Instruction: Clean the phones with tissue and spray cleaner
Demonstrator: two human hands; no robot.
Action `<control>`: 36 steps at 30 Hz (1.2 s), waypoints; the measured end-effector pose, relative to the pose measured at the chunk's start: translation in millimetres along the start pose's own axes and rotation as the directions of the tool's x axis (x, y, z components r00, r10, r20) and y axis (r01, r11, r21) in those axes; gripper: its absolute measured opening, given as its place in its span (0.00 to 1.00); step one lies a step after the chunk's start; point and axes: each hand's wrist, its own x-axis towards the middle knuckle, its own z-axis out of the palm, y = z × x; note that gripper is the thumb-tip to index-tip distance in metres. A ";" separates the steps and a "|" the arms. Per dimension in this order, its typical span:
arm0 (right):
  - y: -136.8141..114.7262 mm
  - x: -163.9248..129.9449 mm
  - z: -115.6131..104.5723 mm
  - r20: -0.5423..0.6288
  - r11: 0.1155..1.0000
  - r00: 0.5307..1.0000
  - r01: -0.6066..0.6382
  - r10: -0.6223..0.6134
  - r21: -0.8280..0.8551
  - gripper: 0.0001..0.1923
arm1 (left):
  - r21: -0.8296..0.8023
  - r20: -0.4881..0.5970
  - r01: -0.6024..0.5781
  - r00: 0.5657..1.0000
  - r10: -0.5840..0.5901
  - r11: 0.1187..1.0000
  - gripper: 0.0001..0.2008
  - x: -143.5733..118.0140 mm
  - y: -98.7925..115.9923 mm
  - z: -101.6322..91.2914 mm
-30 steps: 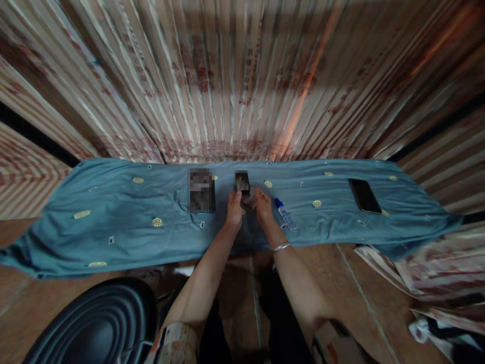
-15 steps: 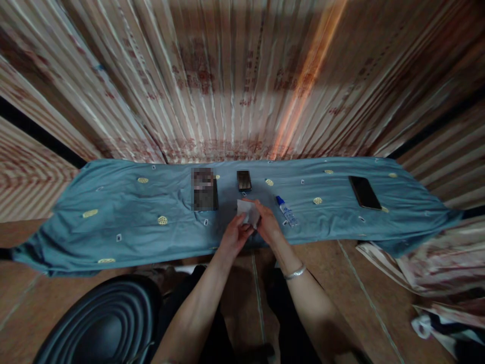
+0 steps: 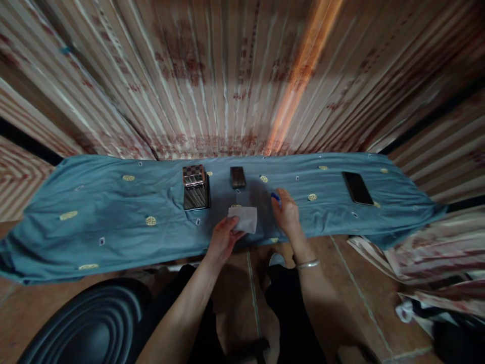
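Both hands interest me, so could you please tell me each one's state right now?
Left hand: closed, holding the white sheet.
Right hand: at the blue cap; whether closed on it cannot be told.

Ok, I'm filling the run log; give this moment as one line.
left hand: holds pale sheet; right hand: at blue object, grip unclear; phone: flat on blue tablecloth

Hid most of the blue-capped tube [image 3: 276,198] behind the right hand [image 3: 288,212]. Cut off the round black object [image 3: 89,328], near left. Blurred far curtain print [image 3: 184,63].
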 end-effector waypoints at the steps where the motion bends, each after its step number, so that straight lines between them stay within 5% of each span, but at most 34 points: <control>1: 7.4 2.7 -2.7 0.019 0.993 0.999 0.030 -0.028 -0.111 0.19 | 0.013 -0.001 -0.008 1.000 0.008 1.000 0.13 -1.2 -0.2 -1.3; 6: 25.7 10.2 -7.0 0.196 0.891 0.980 0.099 -0.011 -0.444 0.16 | 0.070 -0.001 -0.057 0.998 0.058 0.996 0.17 -1.5 -2.5 -5.2; 10: 20.7 14.1 -8.0 0.183 0.874 0.983 0.066 0.026 -0.481 0.11 | 0.131 -0.007 -0.136 0.990 0.138 0.982 0.21 4.2 -3.9 -6.2; 14: 3.3 13.3 -9.6 0.133 0.983 0.988 -0.050 0.074 -0.175 0.18 | 0.179 -0.003 -0.199 0.979 0.203 0.963 0.22 7.2 -2.2 -5.0; 16: -8.7 7.8 -8.1 0.224 0.982 0.967 -0.147 0.118 0.118 0.25 | 0.191 0.002 -0.222 0.974 0.225 0.956 0.21 6.8 -0.2 -3.2; 19: -26.7 -5.7 -3.4 0.425 0.812 0.890 -0.366 0.164 0.454 0.35 | 0.187 0.005 -0.254 0.966 0.258 0.949 0.19 6.2 2.5 -0.3; 22: -38.9 -18.3 0.1 0.496 0.706 0.857 -0.439 0.142 0.556 0.37 | 0.166 0.007 -0.274 0.961 0.277 0.947 0.17 7.6 3.0 0.5; 25: -43.5 -25.0 -1.0 0.478 0.749 0.874 -0.374 0.088 0.546 0.35 | 0.121 0.009 -0.255 0.967 0.256 0.959 0.17 10.8 2.1 -1.6; 30: -48.6 -31.5 -7.3 0.365 0.937 0.930 -0.095 -0.037 0.337 0.30 | -0.016 0.006 -0.185 0.983 0.185 0.983 0.15 14.5 1.2 -4.7; 36: -56.6 -46.9 6.9 0.482 0.961 0.832 0.254 -0.274 0.108 0.26 | -0.094 -0.025 -0.090 0.996 0.088 0.991 0.07 15.1 -1.6 -1.2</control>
